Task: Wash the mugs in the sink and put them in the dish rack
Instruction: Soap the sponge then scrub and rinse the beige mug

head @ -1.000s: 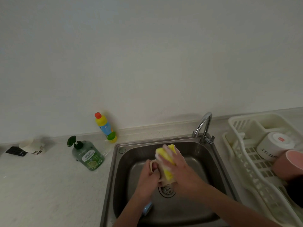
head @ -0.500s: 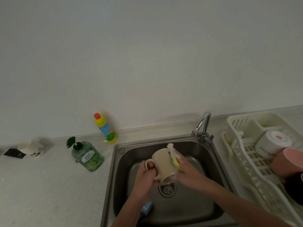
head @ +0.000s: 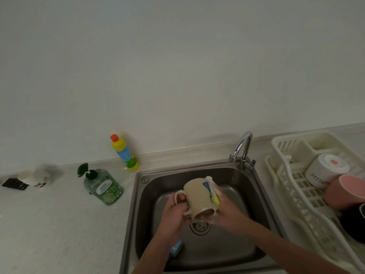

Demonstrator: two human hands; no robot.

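Note:
Over the steel sink (head: 154,186) I hold a beige mug (head: 197,196) upside down and tilted, its mouth toward me. My left hand (head: 175,213) grips its handle. My right hand (head: 225,209) presses a soapy yellow sponge (head: 214,192) against the mug's right side, fingers curled round the sponge. A blue mug (head: 175,249) lies in the sink bottom, mostly hidden under my left forearm. In the white dish rack (head: 286,180) to the right lie a white mug (head: 325,171), a pink mug (head: 347,191) and a dark mug (head: 355,224).
The tap (head: 242,149) stands at the sink's back right, no water visible. A green soap dispenser (head: 102,185) and a yellow bottle (head: 125,153) stand on the counter to the left. A small white cup (head: 36,177) and a black item (head: 13,184) lie far left.
The sponge slid from the top of the mug down to its right side. The mug's body is now uncovered and has turned slightly, with my left hand still on the handle.

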